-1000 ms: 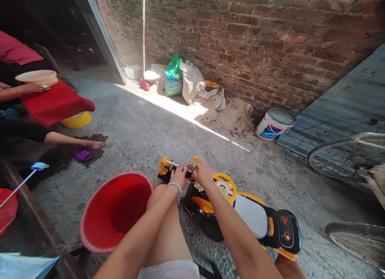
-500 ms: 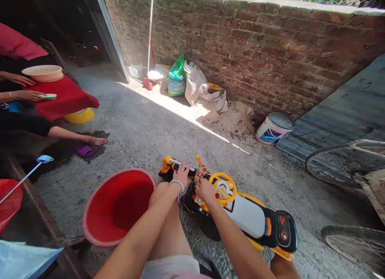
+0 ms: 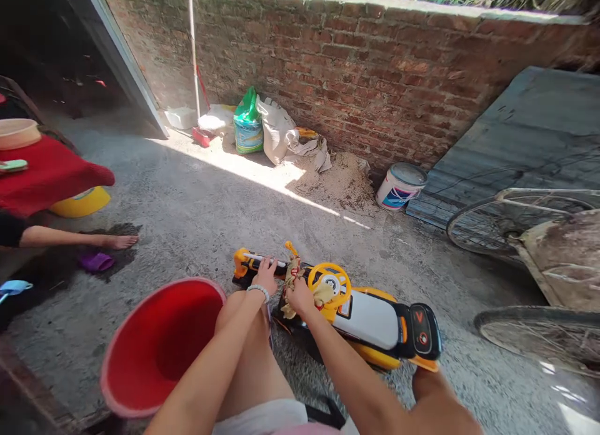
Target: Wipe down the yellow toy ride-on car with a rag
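A yellow, black and white ride-on toy digger (image 3: 375, 319) stands on the concrete in front of my legs. My left hand (image 3: 265, 280), with a beaded bracelet at the wrist, rests on the toy's front arm, fingers stretched over it. A patterned beige and red cloth (image 3: 292, 274) is bunched in my right hand (image 3: 300, 297), pressed against the toy just ahead of its yellow steering wheel (image 3: 345, 290). Part of the cloth trails out by the wheel. My right fingertips are partly hidden by the hand itself.
Left of my knee is a large red tub (image 3: 117, 350). Sacks (image 3: 248, 132) and a lidded bucket (image 3: 398, 188) stand along the brick wall (image 3: 328, 72). A wheeled cart (image 3: 553, 247) is at right. Another person's bare leg (image 3: 70, 237) reaches in from the left.
The view has turned to the right, so the surroundings sit farther left. Both hands stay at the front of the toy, the right one still on the cloth.
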The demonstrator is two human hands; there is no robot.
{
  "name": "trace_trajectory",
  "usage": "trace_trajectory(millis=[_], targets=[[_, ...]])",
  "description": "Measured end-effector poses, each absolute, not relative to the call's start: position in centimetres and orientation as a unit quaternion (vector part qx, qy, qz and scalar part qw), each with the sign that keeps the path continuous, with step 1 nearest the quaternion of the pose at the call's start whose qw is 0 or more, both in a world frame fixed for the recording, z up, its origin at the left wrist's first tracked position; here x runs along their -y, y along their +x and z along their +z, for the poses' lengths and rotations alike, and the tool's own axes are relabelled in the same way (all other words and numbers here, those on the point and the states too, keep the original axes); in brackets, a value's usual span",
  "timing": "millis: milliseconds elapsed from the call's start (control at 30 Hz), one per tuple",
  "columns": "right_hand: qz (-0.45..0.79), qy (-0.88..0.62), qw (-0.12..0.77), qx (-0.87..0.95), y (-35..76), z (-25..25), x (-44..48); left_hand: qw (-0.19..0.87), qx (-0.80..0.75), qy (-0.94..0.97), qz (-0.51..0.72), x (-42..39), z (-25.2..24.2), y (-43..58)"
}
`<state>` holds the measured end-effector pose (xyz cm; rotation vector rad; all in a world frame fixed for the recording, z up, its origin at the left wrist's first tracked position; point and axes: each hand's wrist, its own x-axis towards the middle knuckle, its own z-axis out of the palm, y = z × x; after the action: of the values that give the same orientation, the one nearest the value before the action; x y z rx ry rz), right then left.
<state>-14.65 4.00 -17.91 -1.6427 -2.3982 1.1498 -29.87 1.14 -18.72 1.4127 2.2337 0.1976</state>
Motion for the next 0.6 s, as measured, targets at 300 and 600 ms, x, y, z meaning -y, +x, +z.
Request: trace_trajectory(millis=[300, 600], targets=[[0.393, -0.518, 0.273, 0.709, 1.0, -15.6, -3.7, 0.187, -0.820, 0.530, 0.108, -1.9, -20.8, -30.0], [0.108, -0.799, 0.173, 0.566, 25.7, -16.6, -10.1, 0.163, -0.826, 0.514, 0.166, -2.4, -21.3, -29.8]])
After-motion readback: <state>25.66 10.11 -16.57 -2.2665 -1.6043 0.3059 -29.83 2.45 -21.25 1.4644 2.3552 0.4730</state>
